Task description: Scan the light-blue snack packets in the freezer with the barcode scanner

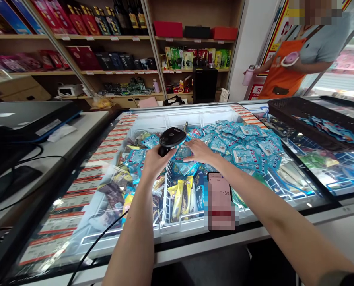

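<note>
My left hand (158, 161) is wrapped round the handle of a black barcode scanner (172, 137), whose head points forward over the freezer. Just right of it, my right hand (201, 151) has its fingers and thumb at the right edge of a blue packet (183, 152), seemingly gripping it; the fingertips are partly hard to make out. Many similar blue packets (242, 155) lie in a spread pile on the glass top to the right. A smaller group of blue packets (137, 159) lies left of the scanner.
A phone (220, 198) rests at the front edge of the chest freezer (191, 238). Wrapped ice creams (181, 194) show inside. A dark basket (314, 123) with blue packets stands right. The scanner's black cable (101, 238) runs left. Behind the freezer stands a person in an orange apron (284, 73).
</note>
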`<state>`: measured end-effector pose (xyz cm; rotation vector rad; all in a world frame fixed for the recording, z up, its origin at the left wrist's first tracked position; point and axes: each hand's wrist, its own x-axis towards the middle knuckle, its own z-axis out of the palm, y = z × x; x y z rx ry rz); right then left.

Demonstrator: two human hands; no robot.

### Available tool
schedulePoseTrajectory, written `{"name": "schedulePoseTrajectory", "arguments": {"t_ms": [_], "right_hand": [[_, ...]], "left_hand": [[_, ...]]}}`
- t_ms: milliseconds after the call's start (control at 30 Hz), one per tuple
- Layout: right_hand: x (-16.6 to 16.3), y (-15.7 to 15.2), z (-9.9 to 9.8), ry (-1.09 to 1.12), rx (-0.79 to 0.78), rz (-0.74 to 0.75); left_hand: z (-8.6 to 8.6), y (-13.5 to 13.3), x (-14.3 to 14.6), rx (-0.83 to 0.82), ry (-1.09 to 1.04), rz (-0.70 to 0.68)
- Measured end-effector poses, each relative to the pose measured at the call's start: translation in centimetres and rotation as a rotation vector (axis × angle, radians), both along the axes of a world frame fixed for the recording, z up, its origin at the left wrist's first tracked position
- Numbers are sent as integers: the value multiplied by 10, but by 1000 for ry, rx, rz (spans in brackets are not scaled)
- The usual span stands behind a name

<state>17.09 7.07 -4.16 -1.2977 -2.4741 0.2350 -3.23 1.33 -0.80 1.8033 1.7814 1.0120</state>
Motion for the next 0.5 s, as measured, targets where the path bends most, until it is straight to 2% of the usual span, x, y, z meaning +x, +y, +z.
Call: {"name": "schedulePoseTrajectory", "arguments": {"t_ms": [133, 233, 367, 500], "right_hand": [[13, 2, 3, 147, -68, -144], [23, 0, 8, 309, -39, -255], [41, -7, 12, 526, 70, -288], [68, -10, 5, 863, 12, -361]], "left_hand": [[1, -1, 3, -5, 7, 4], [1, -2, 5, -10, 15, 8], [0, -2, 6, -10, 18, -13], [1, -2, 6, -8, 33, -23]]}}
